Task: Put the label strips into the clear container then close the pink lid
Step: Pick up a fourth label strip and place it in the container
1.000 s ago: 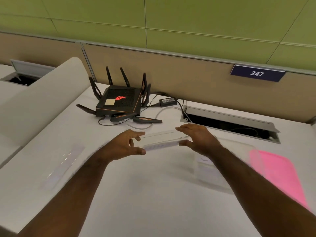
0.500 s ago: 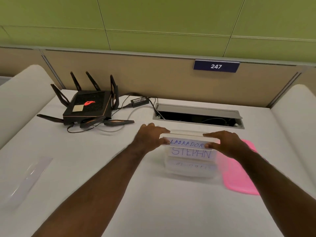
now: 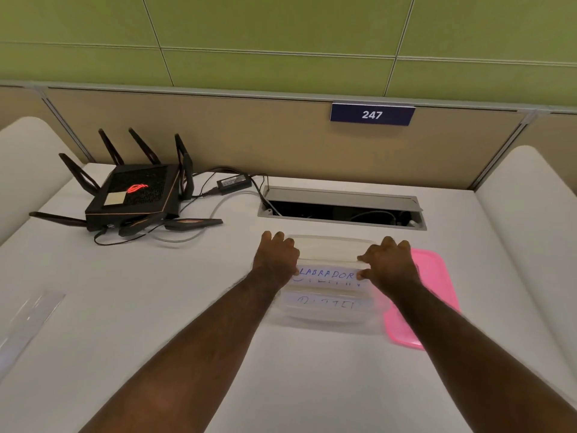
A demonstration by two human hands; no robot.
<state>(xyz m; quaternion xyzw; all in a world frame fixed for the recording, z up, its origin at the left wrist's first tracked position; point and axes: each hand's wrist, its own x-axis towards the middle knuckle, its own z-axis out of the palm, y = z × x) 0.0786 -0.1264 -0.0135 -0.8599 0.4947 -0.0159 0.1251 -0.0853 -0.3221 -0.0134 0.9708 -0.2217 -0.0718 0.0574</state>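
Note:
A clear container (image 3: 327,318) sits on the white desk, open, with written label strips lying inside. Over its middle I hold one label strip (image 3: 326,274) marked LABRADOR by its two ends. My left hand (image 3: 276,256) pinches the left end and my right hand (image 3: 388,260) pinches the right end. The strip sits low inside the container, covering most of the strip beneath it. The pink lid (image 3: 432,295) lies flat on the desk to the right of the container, partly under its edge. Another clear label strip (image 3: 28,323) lies at the desk's far left.
A black router (image 3: 134,196) with antennas and its cables stands at the back left. An open cable trough (image 3: 340,209) runs along the desk just behind the container. White side dividers (image 3: 530,198) flank the desk, and a tan partition with a 247 sign rises behind.
Both hands carried the LABRADOR strip from mid-desk over to the container and lowered it in, so it now hides the STEPHN strip. The view swung right.

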